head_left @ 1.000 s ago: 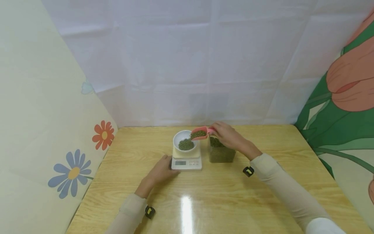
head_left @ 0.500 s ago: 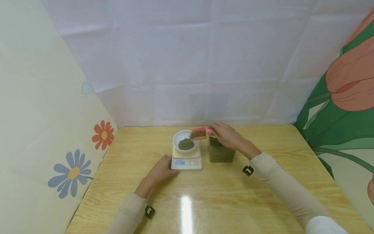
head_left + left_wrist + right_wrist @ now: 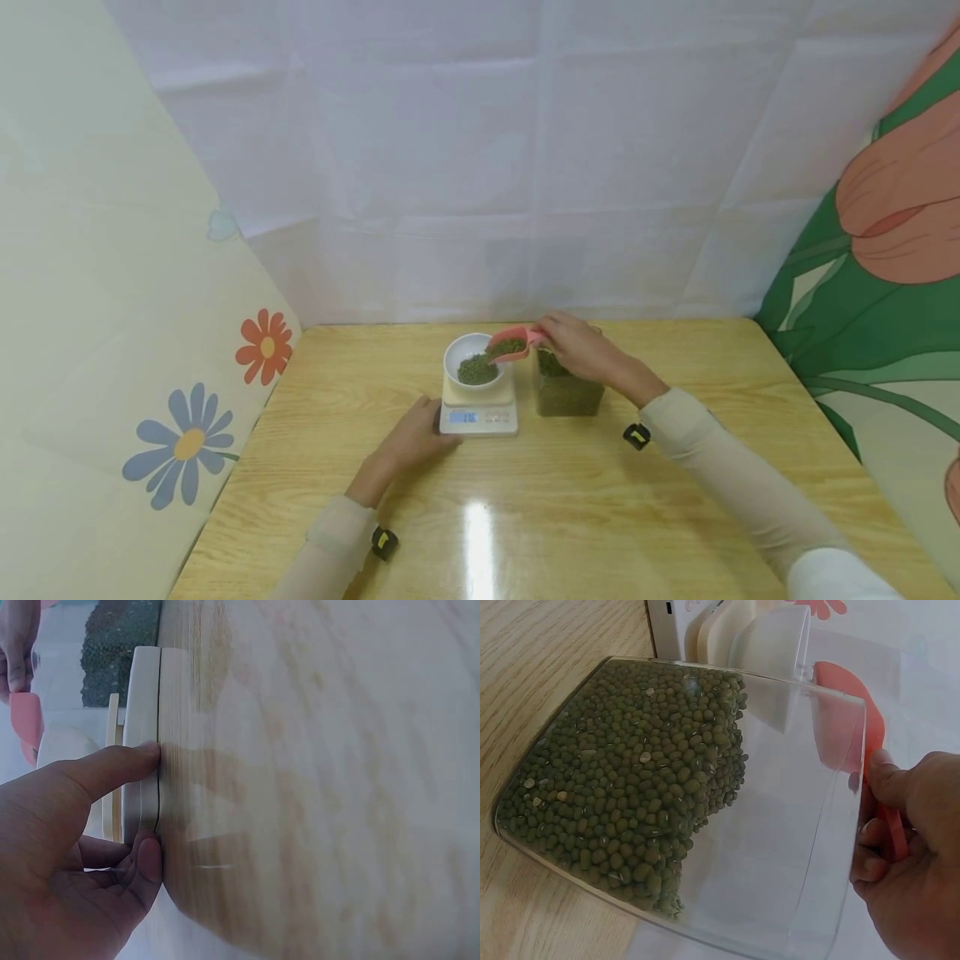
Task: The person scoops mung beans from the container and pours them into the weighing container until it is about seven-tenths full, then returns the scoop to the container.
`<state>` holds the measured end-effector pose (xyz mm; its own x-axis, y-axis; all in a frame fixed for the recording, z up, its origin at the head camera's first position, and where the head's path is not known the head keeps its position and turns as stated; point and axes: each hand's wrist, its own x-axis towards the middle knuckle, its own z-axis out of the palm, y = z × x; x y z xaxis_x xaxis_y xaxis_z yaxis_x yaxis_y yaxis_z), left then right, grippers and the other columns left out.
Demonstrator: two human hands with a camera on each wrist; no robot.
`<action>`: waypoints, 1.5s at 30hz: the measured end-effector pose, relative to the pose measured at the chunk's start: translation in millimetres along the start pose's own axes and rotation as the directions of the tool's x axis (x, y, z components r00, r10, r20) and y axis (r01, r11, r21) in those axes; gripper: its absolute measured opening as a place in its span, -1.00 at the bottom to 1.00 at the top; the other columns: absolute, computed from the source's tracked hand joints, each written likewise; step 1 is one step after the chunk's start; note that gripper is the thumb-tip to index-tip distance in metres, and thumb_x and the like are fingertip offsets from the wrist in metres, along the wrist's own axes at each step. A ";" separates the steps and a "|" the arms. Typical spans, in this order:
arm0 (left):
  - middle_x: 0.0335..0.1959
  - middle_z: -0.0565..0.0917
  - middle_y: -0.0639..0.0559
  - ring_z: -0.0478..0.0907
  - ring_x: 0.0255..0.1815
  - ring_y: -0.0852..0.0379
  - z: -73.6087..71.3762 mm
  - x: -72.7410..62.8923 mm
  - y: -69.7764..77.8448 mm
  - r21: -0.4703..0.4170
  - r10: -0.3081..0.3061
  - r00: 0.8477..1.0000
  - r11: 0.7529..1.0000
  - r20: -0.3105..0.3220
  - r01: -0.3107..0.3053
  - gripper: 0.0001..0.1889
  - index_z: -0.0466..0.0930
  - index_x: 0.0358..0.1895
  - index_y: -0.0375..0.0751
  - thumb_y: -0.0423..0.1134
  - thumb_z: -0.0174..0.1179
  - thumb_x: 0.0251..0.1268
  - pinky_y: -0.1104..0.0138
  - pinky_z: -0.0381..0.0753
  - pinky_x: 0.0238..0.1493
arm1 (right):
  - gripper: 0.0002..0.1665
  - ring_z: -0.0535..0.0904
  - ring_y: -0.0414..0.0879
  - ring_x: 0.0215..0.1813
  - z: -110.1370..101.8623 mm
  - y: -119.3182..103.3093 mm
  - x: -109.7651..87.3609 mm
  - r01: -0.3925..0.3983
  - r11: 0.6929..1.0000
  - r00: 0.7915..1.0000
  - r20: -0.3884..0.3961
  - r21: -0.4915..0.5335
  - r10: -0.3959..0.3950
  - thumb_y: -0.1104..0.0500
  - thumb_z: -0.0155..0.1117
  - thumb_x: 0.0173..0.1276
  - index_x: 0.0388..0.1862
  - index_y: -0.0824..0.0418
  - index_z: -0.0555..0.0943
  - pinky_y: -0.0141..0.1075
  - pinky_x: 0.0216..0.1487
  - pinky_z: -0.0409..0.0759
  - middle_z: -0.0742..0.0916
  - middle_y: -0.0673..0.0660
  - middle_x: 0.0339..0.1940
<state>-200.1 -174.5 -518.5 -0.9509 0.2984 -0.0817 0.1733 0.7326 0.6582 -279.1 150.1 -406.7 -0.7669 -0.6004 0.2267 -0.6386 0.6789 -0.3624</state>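
Note:
A kitchen scale [image 3: 504,428] with a lit display stands on the table, and a white bowl [image 3: 467,345] sits on it. Green mung beans [image 3: 477,371] lie heaped in the bowl. My left hand [image 3: 415,435] grips the scale's front left corner; in the left wrist view its thumb [image 3: 124,766] lies along the scale's edge. My right hand [image 3: 581,346] holds a pink scoop [image 3: 846,694] by its handle. Loaded with mung beans, the scoop tilts with its mouth over the bowl's right rim. A clear container [image 3: 568,402], partly filled with mung beans, stands beneath the right hand.
The wooden table [image 3: 540,508] reaches back to a white cloth backdrop [image 3: 420,167]. Flower-printed panels flank it, with a blue flower [image 3: 187,444] on the left and large tulips [image 3: 900,200] on the right. The container stands just right of the scale.
The scale's display, dark one second ago, is lit, and its digits differ from half a second ago. The scoop has shifted slightly left over the bowl. My left hand stays put.

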 end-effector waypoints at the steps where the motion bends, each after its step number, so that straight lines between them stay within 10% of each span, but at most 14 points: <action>1: -0.07 0.55 -0.04 0.45 -0.08 0.08 -0.1 0.1 -0.1 -0.002 -0.002 1.000 1.000 0.000 0.002 -0.33 0.58 0.36 -0.28 -0.09 0.55 0.23 0.06 0.66 0.14 | -0.70 0.69 0.17 0.10 0.3 0.2 0.2 0.001 1.000 1.000 0.002 -0.002 -0.001 0.21 0.26 0.60 0.15 0.39 0.66 0.05 0.23 0.72 0.75 0.25 0.01; 45: -0.07 0.56 0.00 0.44 -0.08 0.11 1.4 -1.0 -1.0 0.028 0.010 1.000 1.000 -0.009 -0.010 -0.34 0.58 0.37 -0.25 -0.11 0.54 0.22 0.09 0.65 0.12 | -0.71 0.72 0.16 0.07 -8.6 -12.9 11.0 0.070 0.995 0.998 0.014 -0.068 -0.069 0.22 0.33 0.55 0.12 0.38 0.67 0.00 0.18 0.75 0.77 0.27 0.00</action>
<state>-199.0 -174.6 -520.2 -0.9515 0.3000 -0.0682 0.1896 0.7465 0.6378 -279.8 138.5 -391.8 -0.7202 -0.6516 0.2381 -0.6933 0.6625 -0.2837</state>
